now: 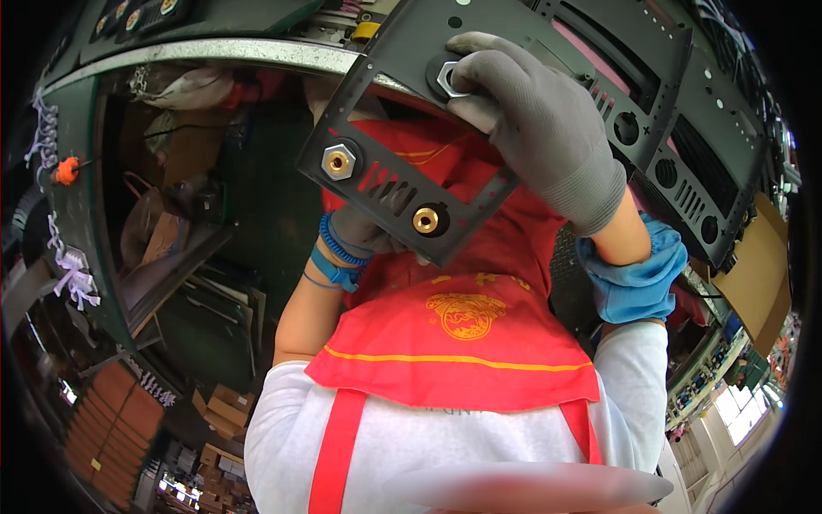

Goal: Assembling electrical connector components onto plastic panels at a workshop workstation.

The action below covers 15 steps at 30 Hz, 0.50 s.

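Observation:
A black metal panel with slots and round holes is tilted in front of my red apron. My right hand, in a grey glove, is closed with thumb and fingers on a silver hex nut at the panel's upper part. A second hex nut sits around a brass fitting at the left corner. Another brass fitting shows in a lower round hole with no nut around it. My left hand, also gloved, is curled beneath the panel near that fitting. The panel hides most of its fingers and what they hold.
More black metal panels stand along the right. A pale metal bench edge runs across the far left, with a yellow tape roll beyond it. Cardboard boxes lie low at the left, and a cardboard sheet is at the right.

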Motion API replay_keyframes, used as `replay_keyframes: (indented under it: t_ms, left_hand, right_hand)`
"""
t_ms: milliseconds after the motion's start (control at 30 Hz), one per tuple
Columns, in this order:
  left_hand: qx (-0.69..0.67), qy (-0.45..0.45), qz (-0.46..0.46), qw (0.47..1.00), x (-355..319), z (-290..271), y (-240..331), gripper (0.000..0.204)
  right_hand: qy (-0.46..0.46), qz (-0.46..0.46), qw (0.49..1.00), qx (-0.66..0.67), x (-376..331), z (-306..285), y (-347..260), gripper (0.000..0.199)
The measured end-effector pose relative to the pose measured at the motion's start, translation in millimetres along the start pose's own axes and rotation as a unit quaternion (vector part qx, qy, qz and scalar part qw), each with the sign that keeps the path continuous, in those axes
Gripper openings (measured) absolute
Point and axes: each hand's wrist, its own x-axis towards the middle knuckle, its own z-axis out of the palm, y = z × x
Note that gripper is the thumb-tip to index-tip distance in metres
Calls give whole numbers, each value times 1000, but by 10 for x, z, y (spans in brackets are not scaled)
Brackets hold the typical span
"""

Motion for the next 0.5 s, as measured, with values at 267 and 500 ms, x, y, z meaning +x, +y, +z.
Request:
replay_keyframes:
  t_ms: [267, 500]
  left_hand:
    - [-610, -99, -216, 756, 300, -74, 498, 34]
    - [-569, -116, -165, 797, 462, -108, 737, 59]
  right_hand:
    - [-18, -15, 1000, 8, 54, -161, 212, 19]
    - [-11, 2, 1000, 21, -42, -336, 321, 21]
